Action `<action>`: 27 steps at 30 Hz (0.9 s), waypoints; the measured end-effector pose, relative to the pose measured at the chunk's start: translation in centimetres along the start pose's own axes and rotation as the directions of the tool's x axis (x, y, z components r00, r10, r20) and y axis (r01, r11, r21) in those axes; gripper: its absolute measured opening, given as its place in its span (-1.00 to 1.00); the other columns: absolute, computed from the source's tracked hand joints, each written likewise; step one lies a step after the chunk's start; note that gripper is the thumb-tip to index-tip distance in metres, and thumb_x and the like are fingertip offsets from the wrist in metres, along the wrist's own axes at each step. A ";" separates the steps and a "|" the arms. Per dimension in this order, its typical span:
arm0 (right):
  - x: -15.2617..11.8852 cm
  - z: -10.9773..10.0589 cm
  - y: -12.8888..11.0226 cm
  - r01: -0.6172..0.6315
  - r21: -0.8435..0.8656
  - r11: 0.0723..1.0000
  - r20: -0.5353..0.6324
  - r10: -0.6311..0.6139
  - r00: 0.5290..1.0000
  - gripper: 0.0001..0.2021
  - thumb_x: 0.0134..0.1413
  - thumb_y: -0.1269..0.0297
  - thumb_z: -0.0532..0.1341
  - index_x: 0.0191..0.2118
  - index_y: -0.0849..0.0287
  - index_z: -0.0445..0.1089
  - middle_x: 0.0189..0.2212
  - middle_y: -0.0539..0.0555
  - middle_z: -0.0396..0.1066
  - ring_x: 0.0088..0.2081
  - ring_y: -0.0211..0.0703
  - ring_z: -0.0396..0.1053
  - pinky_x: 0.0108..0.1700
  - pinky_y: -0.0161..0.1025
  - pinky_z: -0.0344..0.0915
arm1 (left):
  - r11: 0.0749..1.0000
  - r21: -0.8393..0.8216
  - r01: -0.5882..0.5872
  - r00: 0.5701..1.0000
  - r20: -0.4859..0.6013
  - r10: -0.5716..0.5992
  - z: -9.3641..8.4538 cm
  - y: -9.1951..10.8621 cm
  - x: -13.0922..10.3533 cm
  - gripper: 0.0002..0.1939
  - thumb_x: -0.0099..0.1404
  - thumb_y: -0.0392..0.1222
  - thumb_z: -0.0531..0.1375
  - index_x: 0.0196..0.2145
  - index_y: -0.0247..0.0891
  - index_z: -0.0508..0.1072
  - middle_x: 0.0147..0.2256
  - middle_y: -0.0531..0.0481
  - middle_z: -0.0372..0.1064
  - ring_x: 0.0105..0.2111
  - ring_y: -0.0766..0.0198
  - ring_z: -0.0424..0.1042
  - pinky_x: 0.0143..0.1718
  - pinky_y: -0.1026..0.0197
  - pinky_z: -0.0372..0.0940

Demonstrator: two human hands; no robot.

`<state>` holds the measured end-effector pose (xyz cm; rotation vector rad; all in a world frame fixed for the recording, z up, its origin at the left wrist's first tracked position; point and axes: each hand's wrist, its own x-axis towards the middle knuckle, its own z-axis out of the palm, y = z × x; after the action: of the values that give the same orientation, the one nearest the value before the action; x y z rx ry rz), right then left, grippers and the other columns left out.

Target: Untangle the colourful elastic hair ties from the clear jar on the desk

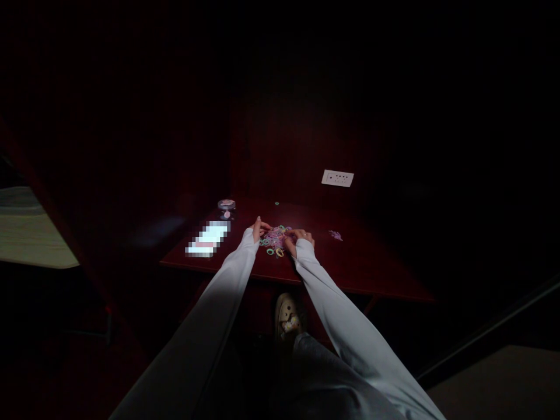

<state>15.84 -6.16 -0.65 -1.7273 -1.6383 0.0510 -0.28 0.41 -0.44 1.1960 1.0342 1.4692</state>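
A loose pile of small coloured elastic hair ties (275, 238), mostly pink and purple with some green and yellow ones, lies on the dark red table between my hands. My left hand (259, 228) is at the pile's left edge, its thumb raised apart from the fingers and nothing seen in it. On the opposite side, my right hand (301, 237) has its fingers bent in over the pile, thumb and forefinger close together. Whatever is between those fingertips is too small to make out. Farther right sits a separate little heap of purple hair ties (336, 235).
A clear round jar (226, 209) stands at the back left. In front of it lies a bright, pixelated rectangle (207, 239). One green hair tie (277, 203) rests near the back panel, which carries a white socket plate (338, 178). The table (359, 268) ends just before my forearms.
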 end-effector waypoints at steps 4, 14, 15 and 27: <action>-0.4 -0.2 -0.1 0.054 -0.102 0.993 0.029 -0.051 0.998 -0.61 0.18 0.10 0.36 0.11 0.01 0.56 0.09 0.15 0.49 0.09 0.10 0.25 0.11 -0.07 0.10 | 0.993 0.119 -0.028 0.999 -0.031 0.031 0.1 0.2 0.0 -0.30 0.48 0.29 -0.08 -0.62 -0.18 0.45 -0.39 -0.17 0.60 -0.26 0.05 0.56 -0.08 0.01 0.44; -0.1 0.1 0.4 0.001 -0.075 0.997 0.044 0.003 0.999 -0.74 0.13 0.21 0.39 -0.04 0.02 0.60 -0.04 0.12 0.52 0.05 0.08 0.26 0.06 -0.10 0.07 | 0.819 0.522 -0.237 0.964 0.024 0.263 -0.7 -0.6 -0.1 -0.68 0.38 -0.10 0.19 -0.54 -0.14 0.48 -0.33 -0.03 0.54 -0.19 0.10 0.43 0.03 0.09 0.31; -0.1 0.1 0.4 -0.011 -0.066 0.998 0.045 0.014 0.999 -0.74 0.13 0.22 0.38 -0.04 0.02 0.60 -0.04 0.12 0.52 0.05 0.08 0.27 0.06 -0.10 0.08 | 0.788 0.572 -0.229 0.965 0.028 0.260 -0.6 -0.7 -0.3 -0.75 0.33 -0.16 0.24 -0.52 -0.14 0.48 -0.32 -0.02 0.54 -0.18 0.10 0.41 0.03 0.08 0.29; 0.4 0.1 1.1 -0.027 0.139 0.990 -0.025 0.031 0.999 -0.79 0.04 0.31 0.29 -0.17 0.10 0.58 -0.21 0.05 0.53 -0.14 -0.07 0.45 0.02 -0.17 0.29 | 0.602 0.771 -0.206 0.978 0.144 0.150 -0.7 0.1 -1.8 -0.87 0.14 -0.22 0.45 -0.39 -0.11 0.56 -0.17 -0.03 0.59 -0.01 -0.04 0.36 0.05 0.02 0.18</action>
<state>16.79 -5.67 -1.10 -1.6393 -1.5525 0.1517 -0.83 -1.39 -0.76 2.0055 1.6395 1.0956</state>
